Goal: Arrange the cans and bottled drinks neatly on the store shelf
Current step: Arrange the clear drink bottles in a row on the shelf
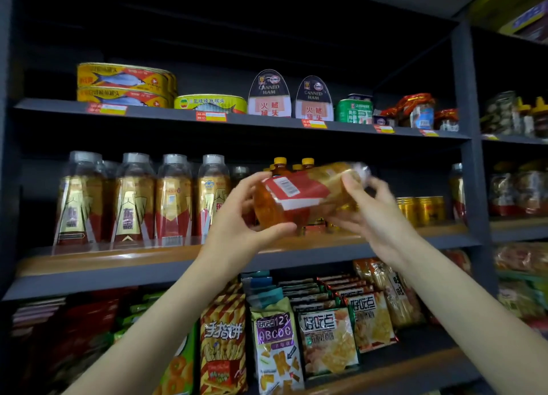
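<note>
An amber drink bottle (pixel 299 194) with a red and white label lies on its side in the air in front of the middle shelf (pixel 118 259). My left hand (pixel 241 214) grips its base end from below. My right hand (pixel 373 208) holds its cap end, which is blurred. Behind it stand small amber bottles with yellow caps (pixel 280 165). A row of matching gold and red labelled bottles (pixel 135 199) stands upright on the left of that shelf. Gold cans (pixel 421 209) sit on the right, and one more bottle (pixel 456 190) stands at the far right.
The upper shelf (pixel 166 114) carries flat fish tins (pixel 124 82), canned ham (pixel 269 95), a green tin (pixel 354 110) and jars. Snack bags (pixel 326 338) fill the shelf below. A dark upright post (pixel 468 128) divides this bay from the one on the right.
</note>
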`<action>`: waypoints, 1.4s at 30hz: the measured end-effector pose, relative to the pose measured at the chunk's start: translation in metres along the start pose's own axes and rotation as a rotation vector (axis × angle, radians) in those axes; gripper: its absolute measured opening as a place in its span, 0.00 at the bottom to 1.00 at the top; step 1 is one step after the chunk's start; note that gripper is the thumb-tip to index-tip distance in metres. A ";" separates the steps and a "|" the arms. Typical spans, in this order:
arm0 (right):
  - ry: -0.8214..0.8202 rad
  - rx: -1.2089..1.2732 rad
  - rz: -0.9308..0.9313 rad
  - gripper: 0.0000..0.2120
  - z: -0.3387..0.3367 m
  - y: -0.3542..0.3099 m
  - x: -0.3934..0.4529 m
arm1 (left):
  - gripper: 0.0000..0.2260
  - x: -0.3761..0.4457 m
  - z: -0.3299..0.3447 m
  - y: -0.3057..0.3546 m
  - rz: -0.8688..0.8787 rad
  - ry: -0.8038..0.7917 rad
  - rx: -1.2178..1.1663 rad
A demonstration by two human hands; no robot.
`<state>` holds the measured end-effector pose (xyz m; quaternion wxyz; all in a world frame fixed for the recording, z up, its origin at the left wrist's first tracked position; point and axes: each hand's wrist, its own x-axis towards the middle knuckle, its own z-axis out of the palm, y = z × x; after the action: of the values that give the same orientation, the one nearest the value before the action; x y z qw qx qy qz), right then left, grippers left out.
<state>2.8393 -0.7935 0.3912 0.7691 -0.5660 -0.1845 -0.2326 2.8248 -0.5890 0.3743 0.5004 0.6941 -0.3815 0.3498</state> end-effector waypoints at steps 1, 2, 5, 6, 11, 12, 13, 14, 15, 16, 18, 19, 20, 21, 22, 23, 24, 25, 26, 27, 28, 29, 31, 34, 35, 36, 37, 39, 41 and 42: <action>-0.031 0.053 0.105 0.23 -0.001 0.002 -0.001 | 0.31 0.002 -0.001 0.002 0.079 -0.034 0.096; -0.061 0.122 0.193 0.23 -0.002 0.004 -0.003 | 0.33 0.003 -0.002 0.003 0.145 -0.087 0.192; -0.041 0.247 0.250 0.25 -0.004 0.012 -0.008 | 0.35 0.000 -0.001 -0.002 0.163 -0.179 0.261; -0.013 0.273 0.215 0.27 -0.005 0.014 -0.009 | 0.35 -0.002 0.000 -0.005 0.106 -0.184 0.230; 0.033 0.083 -0.110 0.38 -0.006 0.002 -0.014 | 0.29 -0.014 0.003 -0.016 -0.206 -0.295 0.038; 0.013 0.041 -0.158 0.38 -0.007 -0.001 -0.015 | 0.27 -0.015 0.004 -0.017 -0.251 -0.296 -0.061; -0.009 0.011 -0.192 0.38 -0.009 -0.004 -0.016 | 0.26 -0.014 0.005 -0.018 -0.293 -0.284 -0.158; -0.032 -0.004 -0.214 0.37 -0.011 -0.006 -0.017 | 0.26 -0.013 0.005 -0.018 -0.327 -0.270 -0.238; -0.053 -0.009 -0.225 0.37 -0.014 -0.006 -0.018 | 0.27 -0.012 0.006 -0.018 -0.345 -0.264 -0.289; -0.069 -0.003 -0.231 0.37 -0.016 -0.007 -0.018 | 0.28 -0.011 0.007 -0.017 -0.338 -0.264 -0.297; -0.093 0.036 -0.235 0.37 -0.021 -0.006 -0.016 | 0.28 -0.011 0.011 -0.017 -0.268 -0.247 -0.236; -0.101 0.062 -0.229 0.37 -0.023 -0.006 -0.015 | 0.28 -0.011 0.014 -0.016 -0.238 -0.225 -0.205; -0.105 0.079 -0.219 0.37 -0.025 -0.005 -0.015 | 0.28 -0.011 0.016 -0.017 -0.217 -0.196 -0.176; -0.101 0.077 -0.202 0.36 -0.025 -0.005 -0.014 | 0.28 -0.012 0.019 -0.019 -0.189 -0.164 -0.133; -0.094 0.060 -0.177 0.36 -0.025 -0.005 -0.013 | 0.28 -0.011 0.021 -0.022 -0.151 -0.131 -0.067; -0.090 0.037 -0.142 0.36 -0.025 -0.003 -0.012 | 0.28 -0.011 0.023 -0.024 -0.101 -0.105 0.005; -0.088 0.026 -0.102 0.35 -0.025 -0.002 -0.010 | 0.30 -0.010 0.024 -0.027 -0.047 -0.086 0.068; -0.087 0.026 -0.063 0.35 -0.025 0.001 -0.009 | 0.31 -0.011 0.026 -0.028 -0.004 -0.076 0.122; -0.086 0.032 -0.031 0.35 -0.024 0.003 -0.008 | 0.31 -0.013 0.026 -0.030 0.033 -0.072 0.165; -0.084 0.041 -0.011 0.35 -0.024 0.004 -0.008 | 0.32 -0.015 0.027 -0.032 0.066 -0.070 0.197; -0.081 0.053 -0.004 0.35 -0.024 0.006 -0.008 | 0.32 -0.017 0.027 -0.035 0.092 -0.075 0.218; -0.074 0.059 -0.010 0.35 -0.024 0.008 -0.009 | 0.33 -0.018 0.027 -0.036 0.101 -0.096 0.220; -0.054 0.020 -0.059 0.36 -0.025 0.010 -0.011 | 0.32 -0.018 0.025 -0.037 0.049 -0.187 0.171; -0.085 -0.121 -0.190 0.37 -0.027 0.012 -0.014 | 0.27 -0.010 0.022 -0.041 -0.127 -0.296 0.016; -0.114 -0.145 -0.219 0.37 -0.029 0.013 -0.014 | 0.27 -0.008 0.021 -0.042 -0.197 -0.315 -0.066; -0.150 -0.152 -0.236 0.37 -0.031 0.012 -0.014 | 0.28 -0.007 0.020 -0.043 -0.246 -0.328 -0.134; -0.188 -0.152 -0.244 0.37 -0.034 0.012 -0.014 | 0.28 -0.007 0.020 -0.045 -0.263 -0.337 -0.153; -0.243 -0.166 -0.244 0.40 -0.038 0.008 -0.012 | 0.28 -0.009 0.026 -0.045 -0.229 -0.310 -0.123; -0.230 -0.144 -0.204 0.38 -0.039 0.005 -0.010 | 0.28 -0.008 0.034 -0.041 -0.208 -0.210 -0.114; -0.214 -0.073 -0.150 0.35 -0.039 0.006 -0.008 | 0.29 -0.006 0.037 -0.041 -0.182 -0.145 -0.090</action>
<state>2.8367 -0.8276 0.3706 0.7045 -0.5998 -0.2987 -0.2340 2.8623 -0.6147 0.3422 0.5318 0.7260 -0.3677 0.2343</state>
